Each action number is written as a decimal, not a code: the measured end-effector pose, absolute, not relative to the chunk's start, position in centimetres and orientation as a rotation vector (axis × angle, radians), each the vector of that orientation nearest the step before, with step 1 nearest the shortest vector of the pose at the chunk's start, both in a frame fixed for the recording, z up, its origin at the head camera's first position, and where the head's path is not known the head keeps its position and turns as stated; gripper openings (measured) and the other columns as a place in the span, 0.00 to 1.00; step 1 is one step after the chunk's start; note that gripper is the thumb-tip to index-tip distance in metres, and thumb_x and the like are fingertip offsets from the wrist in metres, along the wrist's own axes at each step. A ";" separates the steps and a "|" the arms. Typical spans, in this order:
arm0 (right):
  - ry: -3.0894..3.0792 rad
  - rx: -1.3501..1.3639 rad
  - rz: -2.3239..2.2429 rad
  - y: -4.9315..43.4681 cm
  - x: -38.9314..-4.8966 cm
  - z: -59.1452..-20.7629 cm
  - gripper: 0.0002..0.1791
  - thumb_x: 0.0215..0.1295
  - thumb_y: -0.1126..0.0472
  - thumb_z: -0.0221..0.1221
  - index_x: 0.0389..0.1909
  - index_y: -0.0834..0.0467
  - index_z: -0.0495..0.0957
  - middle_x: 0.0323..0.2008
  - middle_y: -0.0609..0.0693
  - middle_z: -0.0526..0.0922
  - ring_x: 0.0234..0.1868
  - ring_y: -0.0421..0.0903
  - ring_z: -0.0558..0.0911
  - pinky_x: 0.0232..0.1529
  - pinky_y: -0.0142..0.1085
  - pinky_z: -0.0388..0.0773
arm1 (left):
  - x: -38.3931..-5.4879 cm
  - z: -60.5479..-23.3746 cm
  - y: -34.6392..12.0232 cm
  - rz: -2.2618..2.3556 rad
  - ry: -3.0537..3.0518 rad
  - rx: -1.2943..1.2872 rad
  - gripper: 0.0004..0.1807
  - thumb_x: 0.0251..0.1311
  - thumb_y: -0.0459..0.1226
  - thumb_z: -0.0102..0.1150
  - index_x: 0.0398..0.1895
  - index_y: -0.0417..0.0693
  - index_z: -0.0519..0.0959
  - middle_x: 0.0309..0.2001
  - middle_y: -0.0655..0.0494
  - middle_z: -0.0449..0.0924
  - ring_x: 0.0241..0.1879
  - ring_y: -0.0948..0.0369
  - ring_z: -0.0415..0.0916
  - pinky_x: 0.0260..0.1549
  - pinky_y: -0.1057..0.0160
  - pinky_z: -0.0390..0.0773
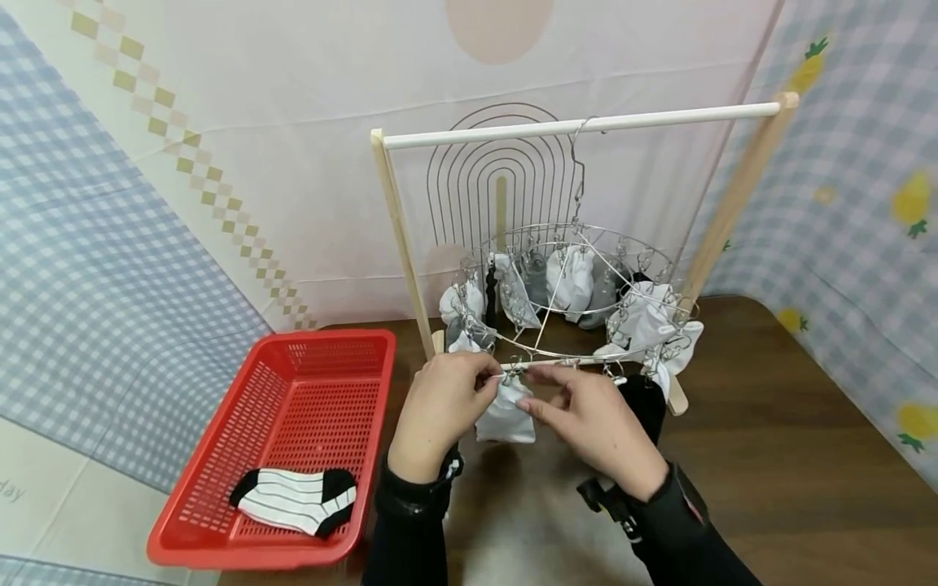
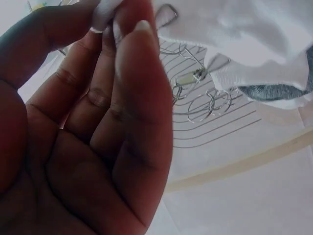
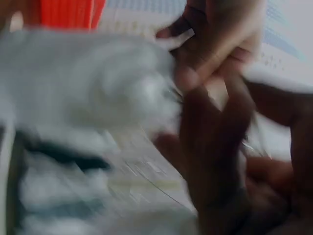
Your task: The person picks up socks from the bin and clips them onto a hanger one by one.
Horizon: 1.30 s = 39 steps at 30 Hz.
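A white sock [image 1: 506, 415] hangs at the front of a round wire sock hanger [image 1: 538, 352]. My left hand [image 1: 449, 399] pinches the sock's top edge between thumb and fingertips, close to a metal clip [image 1: 515, 368]. In the left wrist view the bit of white cloth [image 2: 105, 14] shows between thumb and index finger. My right hand [image 1: 597, 411] is at the other side of the same sock, its thumb and index finger apart. Its thumb tip overlaps the sock's edge and its index finger is right by the clip. Motion blurs the right wrist view.
Several white, grey and black socks hang from clips around the hanger, among them a white one [image 1: 572, 281]. A wooden rack with a white bar [image 1: 623, 122] carries the hanger. At the left, a red basket [image 1: 381, 391] holds a black-and-white striped sock [image 1: 293, 498].
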State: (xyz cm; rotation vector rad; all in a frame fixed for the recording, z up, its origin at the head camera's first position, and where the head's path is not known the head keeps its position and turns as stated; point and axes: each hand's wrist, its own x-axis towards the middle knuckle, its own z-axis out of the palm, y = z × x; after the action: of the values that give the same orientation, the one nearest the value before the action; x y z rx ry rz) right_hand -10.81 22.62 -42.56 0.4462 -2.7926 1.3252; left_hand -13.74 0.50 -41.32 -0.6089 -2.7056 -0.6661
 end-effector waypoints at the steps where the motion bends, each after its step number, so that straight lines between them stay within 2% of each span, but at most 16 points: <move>1: -2.774 0.506 1.251 22.9 -10.3 -42.3 0.23 0.77 0.50 0.73 0.65 0.58 0.89 0.45 0.47 0.97 0.33 0.32 0.87 0.33 0.31 0.83 | -13.8 -41.4 0.5 -0.664 -2.707 -0.599 0.04 0.70 0.36 0.72 0.39 0.57 0.93 0.36 0.61 0.93 0.33 0.58 0.86 0.34 0.51 0.85; 4: -2.526 0.652 1.041 24.0 -9.4 -41.6 0.10 0.74 0.56 0.75 0.52 0.53 0.93 0.37 0.42 0.95 0.31 0.29 0.84 0.35 0.27 0.82 | -13.7 -41.4 0.2 -0.654 -2.719 -0.553 0.06 0.68 0.35 0.72 0.37 0.58 0.92 0.35 0.63 0.93 0.33 0.56 0.89 0.33 0.47 0.86; 6: -2.317 0.666 0.922 24.8 -9.6 -41.3 0.07 0.70 0.62 0.77 0.47 0.53 0.93 0.38 0.43 0.95 0.34 0.34 0.86 0.39 0.28 0.82 | -13.8 -41.5 0.0 -0.643 -2.729 -0.507 0.06 0.67 0.34 0.72 0.37 0.58 0.91 0.35 0.62 0.93 0.32 0.53 0.89 0.31 0.46 0.85; 9: -2.128 0.633 0.763 26.0 -10.4 -41.2 0.11 0.67 0.66 0.77 0.49 0.57 0.92 0.45 0.53 0.95 0.43 0.50 0.86 0.52 0.35 0.79 | -13.7 -41.5 -0.5 -0.618 -2.746 -0.436 0.06 0.67 0.34 0.71 0.37 0.57 0.91 0.36 0.60 0.93 0.31 0.50 0.89 0.28 0.45 0.85; 12: -2.122 0.608 0.645 26.6 -10.9 -41.5 0.17 0.64 0.67 0.78 0.53 0.57 0.93 0.51 0.57 0.94 0.51 0.60 0.83 0.58 0.49 0.74 | -13.8 -41.6 -0.9 -0.589 -2.739 -0.386 0.06 0.68 0.33 0.71 0.38 0.56 0.91 0.38 0.59 0.94 0.33 0.47 0.90 0.28 0.45 0.86; 16: -2.120 0.587 0.604 26.7 -11.0 -42.2 0.15 0.61 0.70 0.79 0.48 0.55 0.95 0.46 0.55 0.96 0.48 0.59 0.82 0.55 0.53 0.74 | -13.9 -41.6 -1.2 -0.573 -2.721 -0.365 0.06 0.68 0.33 0.71 0.39 0.55 0.91 0.40 0.58 0.94 0.37 0.47 0.92 0.31 0.44 0.87; 21: -2.128 0.590 0.605 26.1 -11.2 -42.4 0.11 0.64 0.69 0.78 0.45 0.55 0.95 0.43 0.53 0.95 0.47 0.57 0.83 0.55 0.49 0.75 | -13.6 -41.4 -1.0 -0.618 -2.589 -0.408 0.04 0.69 0.35 0.74 0.42 0.54 0.92 0.44 0.56 0.95 0.42 0.50 0.94 0.37 0.45 0.90; 26: -2.154 0.593 0.583 25.6 -11.5 -42.1 0.05 0.70 0.64 0.76 0.44 0.55 0.95 0.41 0.54 0.95 0.47 0.57 0.83 0.55 0.48 0.75 | -13.5 -40.7 0.1 -0.743 -2.209 -0.661 0.07 0.70 0.35 0.79 0.48 0.53 0.94 0.52 0.54 0.93 0.49 0.55 0.94 0.47 0.53 0.93; 29: -2.149 0.597 0.561 25.3 -11.6 -41.9 0.05 0.70 0.63 0.76 0.44 0.55 0.95 0.40 0.54 0.94 0.46 0.58 0.83 0.55 0.49 0.76 | -13.9 -40.5 1.0 -0.725 -2.069 -0.802 0.07 0.71 0.35 0.77 0.49 0.52 0.96 0.55 0.53 0.94 0.52 0.55 0.94 0.54 0.56 0.93; 39: -2.126 0.590 0.566 24.4 -11.8 -42.1 0.06 0.67 0.66 0.78 0.43 0.56 0.95 0.39 0.53 0.94 0.46 0.57 0.83 0.55 0.51 0.77 | -15.5 -41.6 1.9 -0.648 -2.075 -0.853 0.09 0.73 0.30 0.72 0.45 0.53 0.96 0.45 0.59 0.96 0.44 0.59 0.92 0.49 0.61 0.91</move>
State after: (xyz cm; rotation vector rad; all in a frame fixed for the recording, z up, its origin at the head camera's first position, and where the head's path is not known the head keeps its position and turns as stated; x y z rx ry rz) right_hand -11.76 24.41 -42.06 0.5899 -2.1262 0.5664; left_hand -15.48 1.89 -41.59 -0.8533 -2.0754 -0.6479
